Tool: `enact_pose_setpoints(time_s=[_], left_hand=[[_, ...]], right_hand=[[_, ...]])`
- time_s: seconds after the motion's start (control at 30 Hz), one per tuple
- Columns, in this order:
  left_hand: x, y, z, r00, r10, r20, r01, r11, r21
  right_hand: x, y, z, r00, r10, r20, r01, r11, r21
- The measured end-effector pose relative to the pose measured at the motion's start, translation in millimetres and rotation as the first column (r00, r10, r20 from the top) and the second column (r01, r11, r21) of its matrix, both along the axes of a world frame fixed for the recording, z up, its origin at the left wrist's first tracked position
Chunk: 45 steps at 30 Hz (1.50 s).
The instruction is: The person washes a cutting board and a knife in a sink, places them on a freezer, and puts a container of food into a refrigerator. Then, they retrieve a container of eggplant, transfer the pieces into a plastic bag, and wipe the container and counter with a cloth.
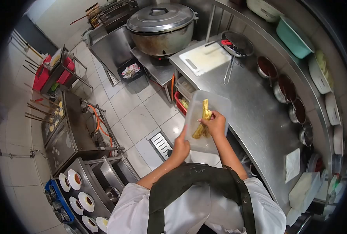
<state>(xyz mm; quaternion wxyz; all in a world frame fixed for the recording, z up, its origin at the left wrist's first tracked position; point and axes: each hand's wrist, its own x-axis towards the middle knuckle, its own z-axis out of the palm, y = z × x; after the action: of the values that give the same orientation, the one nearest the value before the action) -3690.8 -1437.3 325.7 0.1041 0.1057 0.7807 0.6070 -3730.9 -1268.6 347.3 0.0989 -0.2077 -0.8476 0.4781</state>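
A translucent plastic container (219, 102) is in front of me, tilted toward my body beside the counter's edge. My left hand (180, 147) is closed on its left side wall, the thumb side along the rim. Over the container my right hand (215, 124) pinches a long yellow strip of food (205, 106), which looks folded or rolled and stands nearly upright. Another yellow-brown piece of food (198, 132) lies lower in the container, partly below the right hand's fingers.
A steel counter (255, 121) runs along the right, with a white cutting board (206, 58), a strainer (237, 43) and several sauce bowls (267, 67). A large lidded pot (160, 33) stands ahead. A black bin (133, 76) sits on the floor. Sauce plates (86, 201) line the left.
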Motion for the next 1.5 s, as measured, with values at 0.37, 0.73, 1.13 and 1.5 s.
enact_pose_setpoints(time_s=[0.37, 0.73, 1.13, 1.5], left_hand=[[-66, -135, -59, 0.827, 0.374, 0.420, -0.479, 0.859, 0.179], [-84, -157, -117, 0.886, 0.311, 0.345, -0.357, 0.931, 0.077], [-59, -72, -223, 0.897, 0.262, 0.355, -0.256, 0.964, -0.064], [-18, -16, -213, 0.714, 0.253, 0.653, -0.531, 0.804, 0.269]], right_hand=[[-232, 9, 34, 0.828, -0.210, -0.520, 0.104, 0.969, -0.226], [-142, -24, -172, 0.857, -0.461, -0.231, 0.337, 0.840, -0.425], [87, 63, -302, 0.933, -0.106, 0.344, 0.171, 0.972, -0.163], [85, 105, -267, 0.928, -0.060, 0.367, 0.120, 0.982, -0.144]])
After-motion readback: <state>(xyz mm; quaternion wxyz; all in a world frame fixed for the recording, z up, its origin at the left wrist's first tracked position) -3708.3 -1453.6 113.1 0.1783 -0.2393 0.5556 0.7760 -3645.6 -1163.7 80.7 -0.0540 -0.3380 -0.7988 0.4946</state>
